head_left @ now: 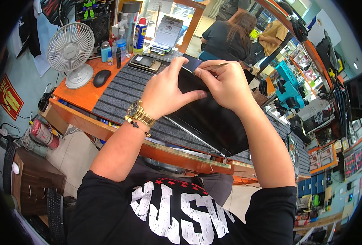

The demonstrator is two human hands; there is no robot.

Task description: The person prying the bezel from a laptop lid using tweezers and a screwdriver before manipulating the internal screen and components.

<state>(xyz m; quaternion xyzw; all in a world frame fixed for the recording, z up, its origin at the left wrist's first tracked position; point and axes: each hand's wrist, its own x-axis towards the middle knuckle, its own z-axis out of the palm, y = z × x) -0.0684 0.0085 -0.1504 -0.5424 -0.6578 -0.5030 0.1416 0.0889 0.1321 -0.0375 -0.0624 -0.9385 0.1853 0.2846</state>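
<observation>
A black, glossy flat screen panel (213, 126) with a silver edge lies angled on the grey ribbed mat (111, 94). My left hand (164, 87), with a gold watch at the wrist, grips the panel's upper left part, thumb spread across the dark surface. My right hand (226, 85) pinches a thin, flat tool (220, 64) at the panel's far edge, beside the left fingers. Its tip and what it touches are partly hidden by my fingers.
A white fan (70, 51), black mouse (101, 78), bottles (140, 34) and stacked phones (142, 64) stand left and back. A teal microscope (287, 87) is at right. Co-workers or other people (230, 36) are beyond the bench. An open drawer front (79, 120) runs along the near edge.
</observation>
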